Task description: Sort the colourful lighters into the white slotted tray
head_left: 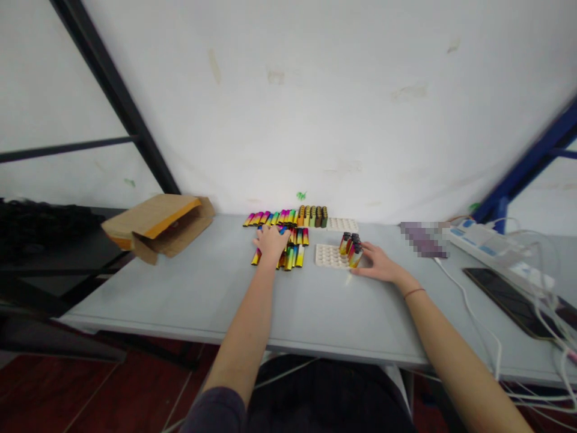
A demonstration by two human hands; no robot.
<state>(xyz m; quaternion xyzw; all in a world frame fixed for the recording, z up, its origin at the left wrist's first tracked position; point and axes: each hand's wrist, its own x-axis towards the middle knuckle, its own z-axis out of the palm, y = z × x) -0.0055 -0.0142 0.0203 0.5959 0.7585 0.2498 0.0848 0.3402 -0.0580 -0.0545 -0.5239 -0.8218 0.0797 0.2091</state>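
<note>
My left hand (271,242) lies on a pile of rainbow-coloured lighters (293,252) in the middle of the grey table (202,288); its fingers curl down over them. My right hand (378,263) rests beside a white holed tray (329,257), with its fingers against the tray's near right corner. A few lighters (350,246) stand upright in that tray. A second white tray (342,224) lies behind it, next to a row of standing lighters (312,215).
A flattened cardboard box (157,225) lies at the back left. On the right are a power strip (482,240), white cables (473,313) and a dark phone (509,291). A white wall rises right behind the table.
</note>
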